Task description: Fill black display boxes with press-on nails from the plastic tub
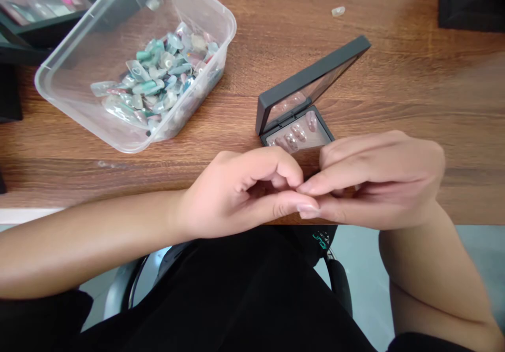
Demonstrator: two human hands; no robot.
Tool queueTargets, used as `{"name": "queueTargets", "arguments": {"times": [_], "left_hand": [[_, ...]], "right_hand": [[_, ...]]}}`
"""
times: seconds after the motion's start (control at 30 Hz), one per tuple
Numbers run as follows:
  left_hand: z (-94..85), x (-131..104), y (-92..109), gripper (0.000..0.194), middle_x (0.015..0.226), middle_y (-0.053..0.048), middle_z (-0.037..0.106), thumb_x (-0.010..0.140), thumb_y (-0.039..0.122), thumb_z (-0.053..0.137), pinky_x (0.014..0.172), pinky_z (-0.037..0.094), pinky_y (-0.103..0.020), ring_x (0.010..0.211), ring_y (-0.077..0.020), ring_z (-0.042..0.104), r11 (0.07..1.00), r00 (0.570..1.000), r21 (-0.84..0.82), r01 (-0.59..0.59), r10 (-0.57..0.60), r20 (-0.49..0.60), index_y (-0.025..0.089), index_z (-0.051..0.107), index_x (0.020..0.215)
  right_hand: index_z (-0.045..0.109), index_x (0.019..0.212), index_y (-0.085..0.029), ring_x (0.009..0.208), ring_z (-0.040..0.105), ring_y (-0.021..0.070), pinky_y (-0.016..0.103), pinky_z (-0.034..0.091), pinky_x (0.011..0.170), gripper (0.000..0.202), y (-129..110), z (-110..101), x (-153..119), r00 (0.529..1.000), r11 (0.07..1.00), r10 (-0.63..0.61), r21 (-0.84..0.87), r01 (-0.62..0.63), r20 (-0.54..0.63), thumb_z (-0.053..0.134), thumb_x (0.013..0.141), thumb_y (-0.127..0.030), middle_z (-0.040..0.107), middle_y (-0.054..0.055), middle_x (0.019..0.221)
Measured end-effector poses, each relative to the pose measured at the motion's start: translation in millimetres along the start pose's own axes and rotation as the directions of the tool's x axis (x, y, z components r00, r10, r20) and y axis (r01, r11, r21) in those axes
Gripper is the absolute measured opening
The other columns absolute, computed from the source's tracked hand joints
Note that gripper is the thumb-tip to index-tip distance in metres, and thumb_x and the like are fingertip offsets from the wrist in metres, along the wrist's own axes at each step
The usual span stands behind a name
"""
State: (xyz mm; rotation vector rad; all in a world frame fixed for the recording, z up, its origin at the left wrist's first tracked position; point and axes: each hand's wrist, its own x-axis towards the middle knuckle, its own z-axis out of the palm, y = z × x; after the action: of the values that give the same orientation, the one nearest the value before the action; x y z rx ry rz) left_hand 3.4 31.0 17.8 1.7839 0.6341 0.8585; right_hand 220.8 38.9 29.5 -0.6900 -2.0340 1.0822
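"Position of the hands?"
"Low centre of the frame. The left hand point(236, 194) and right hand point(382, 178) meet fingertip to fingertip over the edge of the table point(410, 99)."

"State of the fingers?"
"On both, thumb and forefinger are drawn in towards each other. I cannot tell whether anything is pinched between them."

"And the press-on nail case point(313, 73)?"
"Mid-frame, just above the hands, lid raised; a row of press-on nails point(299, 132) lies inside."

"Surroundings?"
"Upper left, a clear plastic tub point(94, 57) contains a heap of loose nail tips point(158, 78). A single nail tip point(338, 11) lies upper right, well apart from the tub."
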Motion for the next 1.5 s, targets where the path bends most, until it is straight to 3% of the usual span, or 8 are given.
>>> {"name": "queueTargets", "arguments": {"times": [0.23,0.37,0.5,0.6,0.77,0.9,1.17,1.5], "left_hand": [[-0.8,-0.7,1.6,0.008,0.074,0.004,0.072,0.094,0.023,0.066,0.054,0.049,-0.013,0.059,-0.0032,0.063,0.980,0.998,0.192,-0.052,0.058,-0.026,0.017,0.062,0.096],[0.6,-1.3,-0.9,0.008,0.082,0.004,0.077,0.092,0.015,0.066,0.062,0.054,-0.017,0.068,-0.0057,0.069,0.922,0.990,0.370,-0.110,0.136,-0.043,0.021,0.066,0.098],[-1.2,-1.3,-1.9,0.009,0.081,0.006,0.077,0.094,0.021,0.064,0.063,0.055,-0.021,0.068,-0.0071,0.070,0.881,0.992,0.466,-0.080,0.118,-0.053,0.026,0.066,0.101],[-9.5,-1.6,-3.7,0.012,0.079,0.004,0.076,0.093,0.032,0.068,0.060,0.053,-0.023,0.068,-0.0087,0.070,0.831,0.987,0.536,-0.149,0.159,0.027,0.025,0.066,0.102],[-23.5,-5.7,-3.9,0.026,0.075,0.003,0.072,0.089,0.043,0.071,0.053,0.046,-0.029,0.060,-0.0121,0.062,0.580,0.930,0.728,-0.366,0.263,0.258,0.022,0.067,0.105],[-19.7,-8.9,-1.6,0.032,0.066,0.004,0.066,0.092,0.045,0.066,0.048,0.035,-0.030,0.057,-0.0125,0.056,0.400,0.906,0.815,-0.420,0.231,0.353,0.019,0.070,0.112],[-10.0,-10.2,1.5,0.023,0.075,0.002,0.066,0.094,0.037,0.065,0.053,0.035,-0.029,0.063,-0.0131,0.054,0.421,0.939,0.840,-0.343,0.143,0.311,0.021,0.071,0.109],[-7.6,-12.0,6.9,0.030,0.072,0.005,0.064,0.095,0.041,0.062,0.052,0.037,-0.032,0.061,-0.0154,0.056,0.401,0.942,0.854,-0.331,0.093,0.322,0.022,0.070,0.117]], "right_hand": [[0.072,0.086,-0.024,0.047,0.042,0.0046,0.021,0.035,0.046,0.007,-6.6,-1.0,-0.4,0.997,0.994,0.060,-0.089,-0.064,-0.044,0.076,0.085,-0.029,0.049,-0.008,0.053],[0.071,0.081,-0.024,0.049,0.048,0.0061,0.022,0.038,0.046,0.007,-9.5,-2.5,0.5,0.995,0.986,0.070,-0.144,-0.080,-0.075,0.077,0.084,-0.026,0.057,-0.006,0.057],[0.069,0.077,-0.024,0.052,0.051,0.0079,0.025,0.039,0.047,0.011,-11.0,-5.5,-1.8,0.983,0.971,0.164,-0.164,-0.175,-0.080,0.078,0.083,-0.023,0.064,-0.004,0.064],[0.069,0.077,-0.022,0.050,0.047,0.0068,0.025,0.035,0.044,0.011,-9.4,-9.1,-4.8,0.969,0.960,0.245,-0.130,-0.246,-0.024,0.077,0.084,-0.025,0.063,-0.004,0.064],[0.068,0.078,-0.022,0.048,0.042,0.0059,0.025,0.031,0.044,0.014,-4.9,-11.6,-5.4,0.937,0.921,0.338,-0.238,-0.309,0.092,0.071,0.090,-0.028,0.062,-0.005,0.063],[0.066,0.076,-0.023,0.051,0.042,0.0078,0.027,0.033,0.049,0.017,-0.9,-9.3,-3.6,0.947,0.890,0.309,-0.377,-0.256,0.086,0.068,0.091,-0.029,0.052,-0.006,0.057],[0.065,0.083,-0.022,0.061,0.055,0.0106,0.028,0.038,0.057,0.009,1.3,-7.4,-6.7,0.948,0.859,0.303,-0.458,-0.228,0.097,0.066,0.091,-0.026,0.064,-0.003,0.070],[0.064,0.083,-0.022,0.065,0.056,0.0107,0.027,0.037,0.060,0.014,-5.4,-10.1,-6.8,0.918,0.815,0.360,-0.536,-0.222,0.167,0.058,0.095,-0.027,0.063,-0.004,0.073]]}}
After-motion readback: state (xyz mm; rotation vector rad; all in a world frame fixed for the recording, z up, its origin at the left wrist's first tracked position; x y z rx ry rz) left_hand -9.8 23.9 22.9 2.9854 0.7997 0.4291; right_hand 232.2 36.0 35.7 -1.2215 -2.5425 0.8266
